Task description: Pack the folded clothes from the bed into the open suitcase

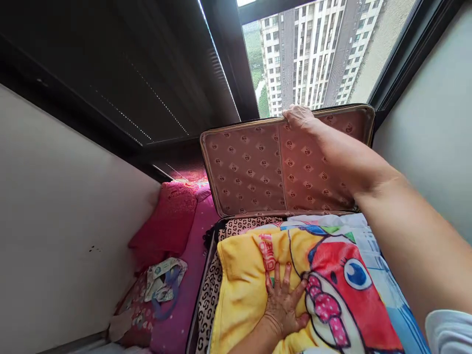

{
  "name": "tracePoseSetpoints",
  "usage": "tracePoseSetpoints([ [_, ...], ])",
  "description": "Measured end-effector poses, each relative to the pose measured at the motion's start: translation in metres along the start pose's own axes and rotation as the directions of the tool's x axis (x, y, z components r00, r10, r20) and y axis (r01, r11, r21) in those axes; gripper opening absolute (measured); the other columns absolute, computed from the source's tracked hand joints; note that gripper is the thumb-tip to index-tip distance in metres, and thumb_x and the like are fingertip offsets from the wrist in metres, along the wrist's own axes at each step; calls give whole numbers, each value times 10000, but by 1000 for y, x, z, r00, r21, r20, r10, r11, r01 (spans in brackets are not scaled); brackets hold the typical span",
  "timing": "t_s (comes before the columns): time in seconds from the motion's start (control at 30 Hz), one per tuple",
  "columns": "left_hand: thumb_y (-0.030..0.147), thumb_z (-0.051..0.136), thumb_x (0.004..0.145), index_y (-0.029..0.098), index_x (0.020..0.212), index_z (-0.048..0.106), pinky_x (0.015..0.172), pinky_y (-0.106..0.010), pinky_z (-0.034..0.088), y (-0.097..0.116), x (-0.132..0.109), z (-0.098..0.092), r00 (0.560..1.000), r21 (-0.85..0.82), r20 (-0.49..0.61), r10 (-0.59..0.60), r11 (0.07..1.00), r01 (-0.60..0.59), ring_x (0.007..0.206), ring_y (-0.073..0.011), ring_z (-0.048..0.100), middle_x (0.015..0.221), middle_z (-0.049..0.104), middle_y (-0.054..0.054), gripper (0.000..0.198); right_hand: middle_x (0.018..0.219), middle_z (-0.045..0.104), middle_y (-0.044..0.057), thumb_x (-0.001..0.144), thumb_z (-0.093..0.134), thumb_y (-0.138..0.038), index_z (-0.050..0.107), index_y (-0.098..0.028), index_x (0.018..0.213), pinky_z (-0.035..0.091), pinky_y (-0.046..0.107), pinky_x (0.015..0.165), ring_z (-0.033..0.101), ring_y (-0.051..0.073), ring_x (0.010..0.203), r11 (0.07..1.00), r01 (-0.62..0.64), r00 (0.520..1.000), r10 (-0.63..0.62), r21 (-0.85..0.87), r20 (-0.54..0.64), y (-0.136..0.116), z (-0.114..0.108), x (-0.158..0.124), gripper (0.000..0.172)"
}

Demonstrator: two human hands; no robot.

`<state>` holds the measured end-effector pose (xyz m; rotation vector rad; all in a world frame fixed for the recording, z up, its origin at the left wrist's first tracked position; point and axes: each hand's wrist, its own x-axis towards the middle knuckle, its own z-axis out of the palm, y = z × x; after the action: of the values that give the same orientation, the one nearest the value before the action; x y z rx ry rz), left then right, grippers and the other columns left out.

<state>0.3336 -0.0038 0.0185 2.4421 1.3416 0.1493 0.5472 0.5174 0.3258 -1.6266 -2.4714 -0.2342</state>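
Note:
An open suitcase (201,300) lies before me, packed with folded cloth. On top is a yellow blanket (239,295) printed with a red cartoon figure. My left hand (283,305) rests flat on it, fingers spread. My right hand (299,116) grips the top edge of the raised suitcase lid (250,172), its fingers curled over the rim. The lid stands upright against the window, its patterned pinkish lining facing me. Under the blanket show a tan cloth with black markings (210,300) and a blue and white cloth (394,290).
Left of the suitcase are a dark pink pillow (165,226), a purple sheet (191,265) and a small printed cloth with a blue strap (165,280). A window (306,59) with dark frames is behind the lid. Pale walls (427,123) close in both sides.

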Motion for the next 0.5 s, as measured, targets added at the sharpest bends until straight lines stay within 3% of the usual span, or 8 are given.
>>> tracePoseSetpoints([
  [0.1,707,580,840,446,1628,291,1165,-729,-129,3,4,-3,999,11,-20,-25,1000,25,1582,-471,-56,1735,136,-124,879,1138,660,243,1058,269,-330,613,74,811,448,398,927,627,317,1184,995,25,995,-16,-95,94,-19,-58,-39,585],
  [0.17,705,609,842,425,1629,298,1147,-789,32,7,8,-11,999,10,-11,-46,999,46,1572,-519,40,1739,124,-130,891,1085,658,245,1014,83,-365,526,29,674,442,386,856,614,335,1175,986,80,991,-64,-143,117,-31,-93,-71,684],
  [0.23,707,634,839,408,1625,315,1126,-803,135,12,12,-22,998,-5,12,-63,998,63,1557,-548,98,1739,119,-142,899,1072,663,244,1002,44,-388,482,-13,636,431,375,830,619,325,1151,978,131,989,-117,-165,92,-43,-124,-105,683],
  [0.37,652,668,867,379,1598,400,1150,-782,138,30,21,-49,995,-23,-25,-95,995,94,1548,-554,120,1735,157,-139,825,1103,687,202,1057,187,-399,590,34,815,416,353,868,640,286,1125,965,200,980,-199,-169,21,-64,-175,-182,639],
  [0.5,525,723,870,327,1554,498,1172,-733,195,49,19,-77,991,-24,-123,-60,998,57,1539,-527,198,1708,255,-153,746,995,709,133,1019,411,-262,686,-101,978,475,399,837,672,239,966,954,266,959,-277,-141,-65,-99,-204,-298,321],
])
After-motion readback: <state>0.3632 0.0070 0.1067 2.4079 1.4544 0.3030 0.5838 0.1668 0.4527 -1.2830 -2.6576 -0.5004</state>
